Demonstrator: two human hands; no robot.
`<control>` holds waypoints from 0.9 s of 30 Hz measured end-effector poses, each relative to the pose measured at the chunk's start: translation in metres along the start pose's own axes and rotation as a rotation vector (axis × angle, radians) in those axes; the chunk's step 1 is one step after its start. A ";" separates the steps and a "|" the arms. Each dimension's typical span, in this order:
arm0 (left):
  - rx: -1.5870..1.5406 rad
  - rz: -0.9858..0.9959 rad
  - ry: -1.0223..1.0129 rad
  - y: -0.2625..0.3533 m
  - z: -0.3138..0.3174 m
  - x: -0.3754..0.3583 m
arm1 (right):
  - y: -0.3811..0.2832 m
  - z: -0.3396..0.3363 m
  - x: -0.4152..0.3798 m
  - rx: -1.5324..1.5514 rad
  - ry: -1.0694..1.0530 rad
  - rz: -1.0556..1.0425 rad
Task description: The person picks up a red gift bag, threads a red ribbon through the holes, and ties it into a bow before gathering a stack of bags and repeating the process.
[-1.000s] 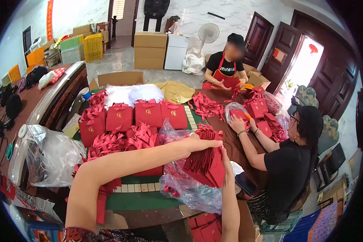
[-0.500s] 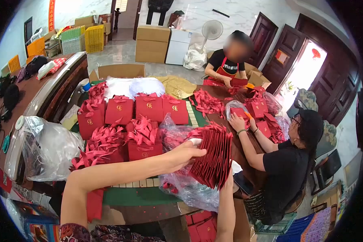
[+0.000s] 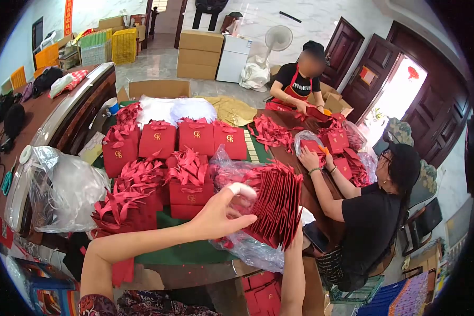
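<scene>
While the left hand [image 3: 221, 213] curls its fingers and thumb against the near face of a fanned stack of flat red paper bags [image 3: 276, 203], the index finger, capped with a white wrap, points up along the stack's top edge. Most of the right hand [image 3: 298, 238] is hidden behind the stack's far lower edge, so only its wrist shows and I cannot tell how its fingers lie. That stack stands tilted above a crumpled clear plastic bag [image 3: 250, 247] at the near edge of the green table [image 3: 184, 253]. Just left of it stand opened red gift bags with ribbon handles [image 3: 187, 179], some in a row further back. Another plastic bag [image 3: 63, 192] lies far left. At the right a seated person in black [image 3: 374, 221] handles red bags [image 3: 342, 150], and a person in a red apron [image 3: 300, 84] sits at the far end.
</scene>
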State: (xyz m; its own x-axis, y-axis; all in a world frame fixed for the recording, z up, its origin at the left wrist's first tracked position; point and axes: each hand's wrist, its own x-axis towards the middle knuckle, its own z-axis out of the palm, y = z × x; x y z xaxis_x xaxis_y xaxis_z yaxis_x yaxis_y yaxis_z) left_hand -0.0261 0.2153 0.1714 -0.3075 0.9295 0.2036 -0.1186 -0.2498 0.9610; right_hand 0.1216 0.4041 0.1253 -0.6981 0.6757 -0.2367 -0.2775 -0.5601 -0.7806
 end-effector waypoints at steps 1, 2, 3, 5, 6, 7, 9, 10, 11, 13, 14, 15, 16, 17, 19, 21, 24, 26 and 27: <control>0.243 0.094 0.011 0.004 -0.002 -0.006 | 0.006 -0.012 0.008 0.075 -0.029 0.002; 0.486 0.188 0.021 0.007 -0.003 -0.009 | 0.009 -0.018 0.012 0.148 -0.057 0.004; 0.467 0.151 0.047 0.008 -0.002 -0.012 | 0.008 -0.012 0.006 0.099 -0.085 -0.060; 0.494 0.159 0.040 0.001 -0.005 -0.016 | 0.008 -0.015 0.010 0.060 -0.082 -0.068; 0.520 0.166 0.034 -0.003 -0.007 -0.018 | 0.009 -0.020 0.015 0.020 -0.079 -0.074; 0.520 0.168 0.032 -0.009 -0.006 -0.019 | 0.009 -0.029 0.026 -0.010 -0.122 -0.073; 0.153 0.051 0.116 -0.011 -0.004 -0.022 | 0.012 -0.038 0.030 -0.022 -0.136 -0.091; 0.154 0.052 0.116 -0.007 -0.003 -0.025 | 0.012 -0.037 0.030 -0.036 -0.150 -0.106; 0.406 0.240 0.093 -0.001 -0.002 -0.029 | 0.012 -0.037 0.032 -0.007 -0.161 -0.101; 0.731 0.470 0.050 0.001 0.001 -0.032 | 0.015 -0.045 0.044 -0.070 -0.170 -0.150; 0.715 0.449 0.041 0.004 0.008 -0.036 | 0.016 -0.050 0.049 -0.133 -0.176 -0.197; 0.789 0.536 0.055 0.003 0.013 -0.035 | 0.014 -0.035 0.038 -0.076 -0.219 -0.177; 0.864 0.622 0.069 0.002 0.019 -0.034 | 0.014 -0.027 0.032 -0.077 -0.225 -0.178; 0.913 0.641 0.089 0.001 0.026 -0.033 | 0.016 -0.021 0.027 -0.094 -0.240 -0.211; 0.979 0.729 0.134 -0.011 0.036 -0.031 | 0.021 -0.025 0.029 -0.090 -0.230 -0.184; 1.073 0.820 0.200 -0.022 0.044 -0.026 | 0.030 -0.033 0.030 -0.074 -0.239 -0.178; 1.107 0.892 0.199 -0.036 0.054 -0.023 | 0.036 -0.038 0.034 -0.059 -0.247 -0.202; 1.126 0.906 0.208 -0.039 0.056 -0.022 | 0.039 -0.041 0.038 -0.001 -0.205 -0.208; 1.146 0.915 0.215 -0.041 0.056 -0.023 | 0.041 -0.043 0.041 -0.001 -0.206 -0.208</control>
State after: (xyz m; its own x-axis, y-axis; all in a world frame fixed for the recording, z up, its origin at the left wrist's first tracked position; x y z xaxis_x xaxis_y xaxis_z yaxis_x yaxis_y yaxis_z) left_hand 0.0390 0.2193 0.1381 -0.0058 0.4886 0.8725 0.9490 -0.2724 0.1588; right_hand 0.1103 0.4293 0.0590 -0.7457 0.6643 0.0513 -0.4282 -0.4188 -0.8008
